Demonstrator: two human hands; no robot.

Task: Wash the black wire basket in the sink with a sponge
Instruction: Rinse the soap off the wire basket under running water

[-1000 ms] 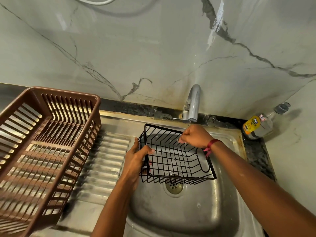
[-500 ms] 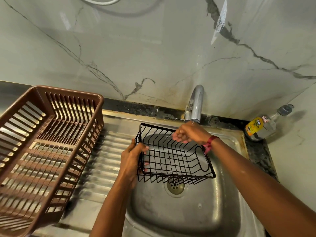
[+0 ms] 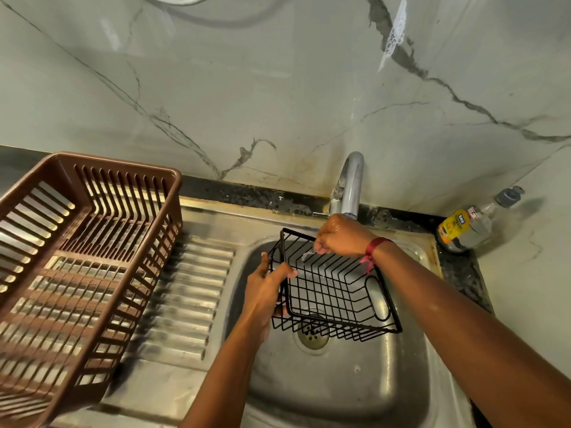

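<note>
Our right hand has risen under the curved chrome tap, now wet, fingers curled at the far rim of the black wire basket (whether gripping it, we cannot tell), while our left hand clamps its left rim above the stainless steel sink: rinsing begins, we judge.

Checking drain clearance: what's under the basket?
The drain shows through the basket wires, set in the sink floor. The left hand, gripping the left rim, covers what lies under that edge.

Steel sink: brown plastic rack on ribbed drainboard; bottle on dark counter, right corner.
</note>
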